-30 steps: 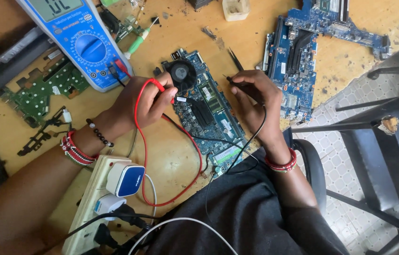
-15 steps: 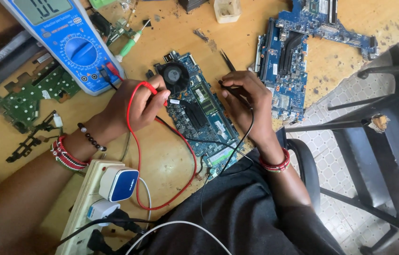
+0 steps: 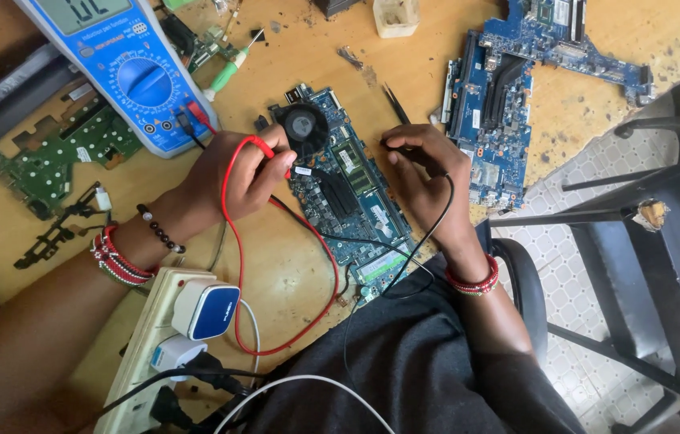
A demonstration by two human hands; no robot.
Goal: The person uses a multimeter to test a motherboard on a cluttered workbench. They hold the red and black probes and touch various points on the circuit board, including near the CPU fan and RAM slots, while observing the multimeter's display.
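Observation:
A blue laptop circuit board (image 3: 356, 205) with a round black fan lies on the wooden bench between my hands. My left hand (image 3: 235, 173) grips the red test probe, its tip near the board's left edge beside the fan; the red lead (image 3: 231, 265) loops down toward my lap. My right hand (image 3: 416, 173) pinches the black test probe over the board's right side, the black lead (image 3: 428, 233) trailing down. Both leads plug into the blue multimeter (image 3: 127, 72) at the upper left.
A second blue circuit board (image 3: 509, 80) lies at the upper right, a green board (image 3: 54, 157) at the left. A green-handled screwdriver (image 3: 227, 72) and tweezers (image 3: 396, 104) lie near. A white power strip (image 3: 151, 345) with chargers sits at lower left. A black chair frame (image 3: 645, 241) stands right.
The view has shifted, so everything sits slightly lower and to the right in frame. Both hands keep the probes on the board, with only small adjustments.

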